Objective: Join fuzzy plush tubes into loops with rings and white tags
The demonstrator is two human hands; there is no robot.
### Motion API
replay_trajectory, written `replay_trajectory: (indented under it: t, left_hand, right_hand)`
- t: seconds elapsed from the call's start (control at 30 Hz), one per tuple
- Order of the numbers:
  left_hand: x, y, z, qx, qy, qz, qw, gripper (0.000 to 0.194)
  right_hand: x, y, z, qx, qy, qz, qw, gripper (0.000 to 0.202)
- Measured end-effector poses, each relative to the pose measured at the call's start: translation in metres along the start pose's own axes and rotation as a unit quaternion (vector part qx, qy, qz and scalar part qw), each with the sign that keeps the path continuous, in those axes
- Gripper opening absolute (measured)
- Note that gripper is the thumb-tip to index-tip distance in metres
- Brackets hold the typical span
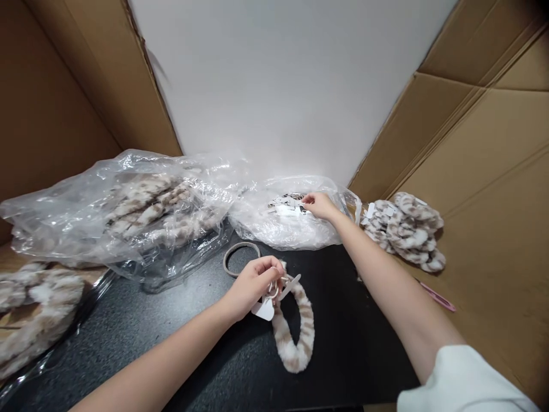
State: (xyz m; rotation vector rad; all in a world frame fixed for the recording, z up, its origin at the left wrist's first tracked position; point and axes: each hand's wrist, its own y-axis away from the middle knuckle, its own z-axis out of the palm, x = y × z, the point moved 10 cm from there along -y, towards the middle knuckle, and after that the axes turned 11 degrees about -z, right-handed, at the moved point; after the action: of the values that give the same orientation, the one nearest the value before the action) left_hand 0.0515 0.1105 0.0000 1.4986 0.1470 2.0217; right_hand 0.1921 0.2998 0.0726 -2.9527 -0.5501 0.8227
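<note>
My left hand (257,283) is closed on a metal ring at the top of a furry loop (306,326), cream with brown stripes, which hangs down over the black table (343,320). White tags (263,309) dangle from the ring beside my fingers. Farther forward, my right hand (319,205) reaches into an open clear plastic bag (274,229). Its fingertips pinch a white tag among several white tags and small metal parts (288,205) there.
A big clear bag (86,200) of furry loops lies at the left, with more loops (43,309) nearer. A tape roll (229,260) rests behind my left hand. At the right are piled furry loops (407,229) and a pink tool (437,296). Cardboard walls (493,143) flank the table.
</note>
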Motion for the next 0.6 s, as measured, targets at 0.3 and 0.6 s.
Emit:
replay_trajectory:
  t: [0.3,0.6]
  left_hand:
    - [-0.012,0.001,0.009,-0.04,0.067,-0.053,0.996,0.017]
    - [-0.023,0.001,0.007,-0.019,0.055,-0.106,0.993,0.012]
  right_hand:
    - [0.032,-0.036,0.038,-0.08,0.127,0.072,0.986,0.031]
    - [0.039,-0.033,0.042,-0.148,0.204,0.09,0.964,0.031]
